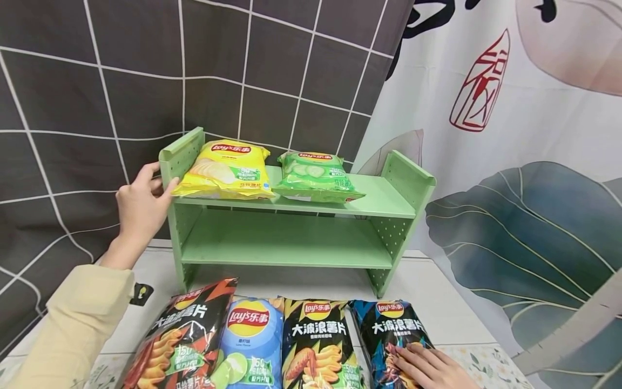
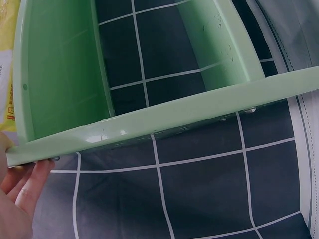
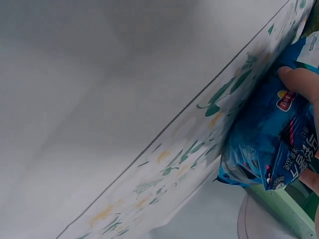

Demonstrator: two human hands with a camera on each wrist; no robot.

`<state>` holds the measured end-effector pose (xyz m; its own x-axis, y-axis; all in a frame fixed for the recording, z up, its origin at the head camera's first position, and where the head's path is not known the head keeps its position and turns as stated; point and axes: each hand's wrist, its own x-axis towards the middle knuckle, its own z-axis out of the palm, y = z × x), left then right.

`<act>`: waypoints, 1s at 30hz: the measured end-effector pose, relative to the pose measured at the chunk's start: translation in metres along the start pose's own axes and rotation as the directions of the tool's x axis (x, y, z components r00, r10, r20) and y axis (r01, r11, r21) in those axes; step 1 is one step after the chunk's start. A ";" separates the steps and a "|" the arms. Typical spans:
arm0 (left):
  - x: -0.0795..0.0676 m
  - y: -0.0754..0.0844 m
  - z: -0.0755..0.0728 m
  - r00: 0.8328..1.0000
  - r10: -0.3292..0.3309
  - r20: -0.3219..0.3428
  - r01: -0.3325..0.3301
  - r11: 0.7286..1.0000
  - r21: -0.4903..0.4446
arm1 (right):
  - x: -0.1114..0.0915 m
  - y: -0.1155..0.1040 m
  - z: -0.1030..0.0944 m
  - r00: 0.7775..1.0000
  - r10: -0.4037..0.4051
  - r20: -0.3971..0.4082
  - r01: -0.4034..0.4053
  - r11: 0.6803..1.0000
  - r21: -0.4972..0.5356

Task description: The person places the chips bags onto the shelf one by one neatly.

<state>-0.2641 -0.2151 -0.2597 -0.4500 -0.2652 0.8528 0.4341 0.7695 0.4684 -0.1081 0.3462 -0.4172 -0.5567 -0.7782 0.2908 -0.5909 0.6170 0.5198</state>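
Observation:
My left hand grips the left side panel of a green two-tier shelf. In the left wrist view, thumb and fingers lie on either side of the panel edge. A yellow chip bag leans on the top tier close to this hand, with a green chip bag to its right. At the lower right, my right hand holds a dark blue chip bag. The right wrist view shows the thumb on one side of that bag and fingers on the other.
Left of the dark blue bag lie a black-and-yellow chip bag, a light blue chip bag and a black-and-red chip bag. They rest on a white table. A dark grid cloth hangs behind the shelf.

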 end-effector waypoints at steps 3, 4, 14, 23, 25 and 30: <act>0.000 -0.001 0.000 1.000 -0.002 0.000 0.002 1.000 0.000 | 0.001 0.000 0.001 1.000 -0.009 -0.024 0.009 1.000 -0.021; 0.000 -0.001 0.000 1.000 -0.003 0.000 0.003 1.000 0.000 | 0.001 0.000 0.002 0.999 -0.015 -0.034 0.014 0.999 -0.030; -0.001 -0.001 -0.001 1.000 0.000 0.002 0.000 1.000 0.002 | -0.001 0.002 0.001 0.998 -0.024 -0.066 0.021 0.999 -0.043; -0.001 0.000 -0.001 1.000 0.002 0.007 -0.002 1.000 0.005 | 0.001 0.002 -0.009 0.999 -0.003 -0.043 0.000 0.998 -0.065; -0.001 0.001 0.000 1.000 0.004 0.006 -0.004 1.000 0.004 | 0.002 0.002 -0.010 0.999 0.005 -0.044 -0.009 0.997 -0.076; 0.000 0.000 0.000 1.000 0.013 0.000 -0.013 1.000 0.005 | 0.004 0.004 -0.010 0.994 0.025 -0.103 -0.030 0.998 -0.051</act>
<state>-0.2639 -0.2151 -0.2598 -0.4438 -0.2550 0.8591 0.4361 0.7760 0.4557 -0.1065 0.3444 -0.4063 -0.5082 -0.7707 0.3845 -0.5436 0.6333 0.5509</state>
